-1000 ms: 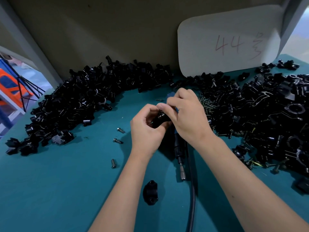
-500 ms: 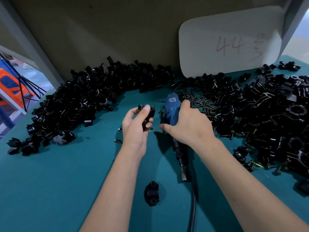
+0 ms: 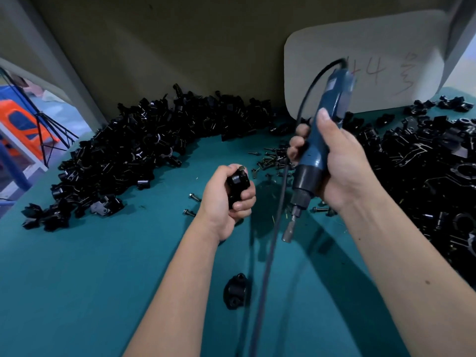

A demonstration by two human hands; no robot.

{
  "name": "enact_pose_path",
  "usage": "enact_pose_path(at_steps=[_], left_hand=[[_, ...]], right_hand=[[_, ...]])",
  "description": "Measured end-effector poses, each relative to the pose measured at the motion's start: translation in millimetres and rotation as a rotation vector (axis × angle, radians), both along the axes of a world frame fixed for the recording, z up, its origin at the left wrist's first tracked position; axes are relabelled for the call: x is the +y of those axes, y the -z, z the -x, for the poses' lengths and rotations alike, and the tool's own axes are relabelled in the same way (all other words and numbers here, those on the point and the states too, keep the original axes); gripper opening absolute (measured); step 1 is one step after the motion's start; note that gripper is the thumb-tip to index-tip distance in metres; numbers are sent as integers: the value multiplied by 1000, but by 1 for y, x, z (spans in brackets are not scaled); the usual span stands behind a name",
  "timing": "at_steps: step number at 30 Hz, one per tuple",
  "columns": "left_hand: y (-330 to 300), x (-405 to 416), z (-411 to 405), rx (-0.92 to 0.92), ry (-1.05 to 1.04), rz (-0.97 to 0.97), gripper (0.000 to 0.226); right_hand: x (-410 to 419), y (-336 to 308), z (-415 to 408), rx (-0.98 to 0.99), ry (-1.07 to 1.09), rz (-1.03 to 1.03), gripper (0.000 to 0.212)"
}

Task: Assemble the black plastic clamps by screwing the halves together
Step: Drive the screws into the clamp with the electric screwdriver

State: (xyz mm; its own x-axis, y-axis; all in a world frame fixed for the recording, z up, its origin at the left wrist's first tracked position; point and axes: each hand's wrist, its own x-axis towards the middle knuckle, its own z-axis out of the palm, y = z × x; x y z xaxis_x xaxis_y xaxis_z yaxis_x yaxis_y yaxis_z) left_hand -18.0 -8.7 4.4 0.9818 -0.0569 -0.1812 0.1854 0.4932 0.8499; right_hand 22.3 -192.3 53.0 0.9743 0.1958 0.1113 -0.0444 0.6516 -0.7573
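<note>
My left hand (image 3: 226, 199) grips a black plastic clamp (image 3: 237, 186) above the teal table, with a screw head showing at its top. My right hand (image 3: 334, 161) holds a blue electric screwdriver (image 3: 319, 140) upright and lifted, its bit (image 3: 289, 229) pointing down, to the right of the clamp and apart from it. The screwdriver's black cable (image 3: 273, 228) loops from its top down toward me. A single black clamp half (image 3: 235, 295) lies on the table between my forearms.
Large piles of black clamp parts lie at the back left (image 3: 134, 150) and along the right (image 3: 425, 181). Loose screws (image 3: 270, 161) are scattered behind my hands. A white card (image 3: 373, 60) leans on the back wall. The teal table (image 3: 90, 279) stretches out at the front left.
My right hand has lifted the blue screwdriver off the table and stood it upright. My left hand has closed around the clamp and shifted slightly nearer.
</note>
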Motion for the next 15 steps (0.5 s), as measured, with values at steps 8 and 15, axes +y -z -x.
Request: enact_pose_path(at_steps=[8,15], left_hand=[[5,1,-1,-224,-109,-699,10],[5,2,-1,-261,-70,-667,12]], right_hand=[[-4,-19,10,-16,96,-39,31],[-15,-35,6,193,-60,-166,37]])
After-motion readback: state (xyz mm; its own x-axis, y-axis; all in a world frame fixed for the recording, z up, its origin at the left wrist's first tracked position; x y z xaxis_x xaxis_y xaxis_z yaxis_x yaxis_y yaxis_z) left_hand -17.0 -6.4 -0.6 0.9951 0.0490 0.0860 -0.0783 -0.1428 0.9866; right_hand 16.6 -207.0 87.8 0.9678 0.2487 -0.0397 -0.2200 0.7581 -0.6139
